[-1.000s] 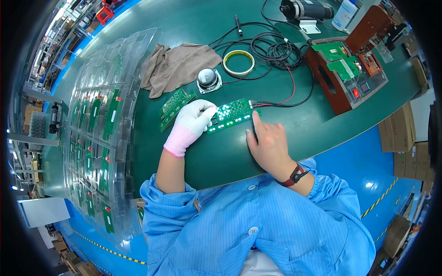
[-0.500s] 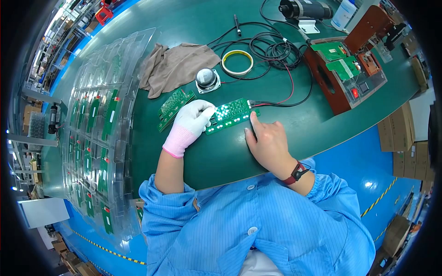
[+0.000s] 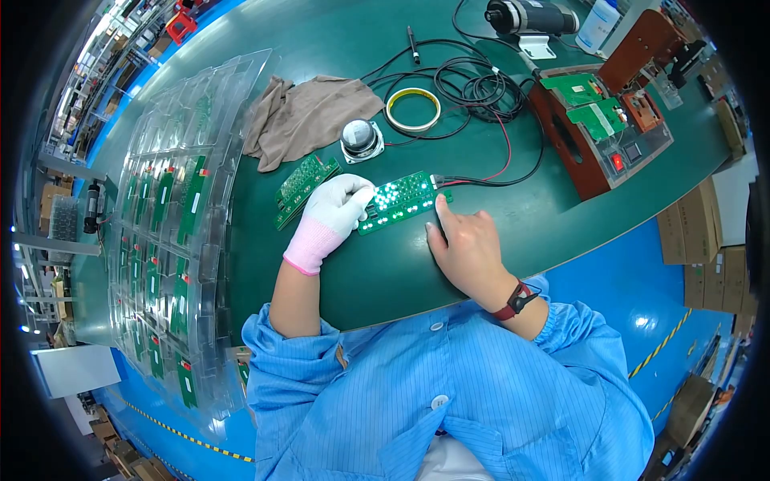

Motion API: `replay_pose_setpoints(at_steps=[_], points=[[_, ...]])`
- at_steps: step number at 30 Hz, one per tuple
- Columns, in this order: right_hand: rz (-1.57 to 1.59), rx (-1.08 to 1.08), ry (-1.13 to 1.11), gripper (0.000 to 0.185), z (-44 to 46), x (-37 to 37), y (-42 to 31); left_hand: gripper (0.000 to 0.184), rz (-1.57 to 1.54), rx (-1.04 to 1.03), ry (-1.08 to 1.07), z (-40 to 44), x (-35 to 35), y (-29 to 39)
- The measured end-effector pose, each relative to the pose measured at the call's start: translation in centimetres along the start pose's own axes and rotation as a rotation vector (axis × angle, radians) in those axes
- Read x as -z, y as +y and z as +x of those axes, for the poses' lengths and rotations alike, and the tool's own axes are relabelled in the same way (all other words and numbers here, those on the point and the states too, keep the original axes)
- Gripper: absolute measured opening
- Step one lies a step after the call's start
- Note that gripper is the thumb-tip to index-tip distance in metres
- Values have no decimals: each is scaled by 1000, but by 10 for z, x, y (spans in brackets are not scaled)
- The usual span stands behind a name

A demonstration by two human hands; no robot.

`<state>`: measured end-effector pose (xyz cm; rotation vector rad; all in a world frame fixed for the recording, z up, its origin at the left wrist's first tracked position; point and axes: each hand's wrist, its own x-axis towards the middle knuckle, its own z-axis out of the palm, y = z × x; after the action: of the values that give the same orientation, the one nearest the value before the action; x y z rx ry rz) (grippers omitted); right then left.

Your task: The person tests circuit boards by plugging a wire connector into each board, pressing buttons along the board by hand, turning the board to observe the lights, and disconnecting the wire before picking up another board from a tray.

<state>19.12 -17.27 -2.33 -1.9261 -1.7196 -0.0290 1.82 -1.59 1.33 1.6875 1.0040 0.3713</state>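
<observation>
A green circuit board [image 3: 405, 207] with rows of lit white LEDs lies on the bench in front of me. Its left end is pinched by my left hand [image 3: 335, 204], which wears a white glove with a pink cuff. My right hand [image 3: 469, 248], bare and with a dark red wristband, has its index fingertip on the board's lower right corner. The thumb stands apart from that finger. Red and black wires [image 3: 481, 183] plug into the board's right end. Left of the gloved hand lie more green circuit boards [image 3: 301, 186], partly covered by it.
Clear plastic trays [image 3: 220, 240] holding several boards stand at the left. Behind my hands are a brown cloth [image 3: 309, 116], a round speaker [image 3: 361, 140], a tape roll [image 3: 413, 109] and coiled cable [image 3: 473, 76]. A wooden-sided test box [image 3: 565, 144] stands at the right.
</observation>
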Motion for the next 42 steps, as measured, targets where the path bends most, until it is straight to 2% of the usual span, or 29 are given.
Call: replay_pose_setpoints(at_steps=[20,26,29,39,42], points=[[63,3,30,40,-1,3,1,23,-2,-2,25,-1,-2,1],[165,118,37,40,-1,-4,-9,24,-2,-34,-1,-1,1,0],[155,174,-57,41,1,-4,-22,24,9,-21,7,-1,1,2],[145,196,-53,36,2,-7,-26,25,-7,-100,3,0,1,-8],[137,198,-51,34,2,-9,-27,25,-22,-63,-14,-1,2,-6]])
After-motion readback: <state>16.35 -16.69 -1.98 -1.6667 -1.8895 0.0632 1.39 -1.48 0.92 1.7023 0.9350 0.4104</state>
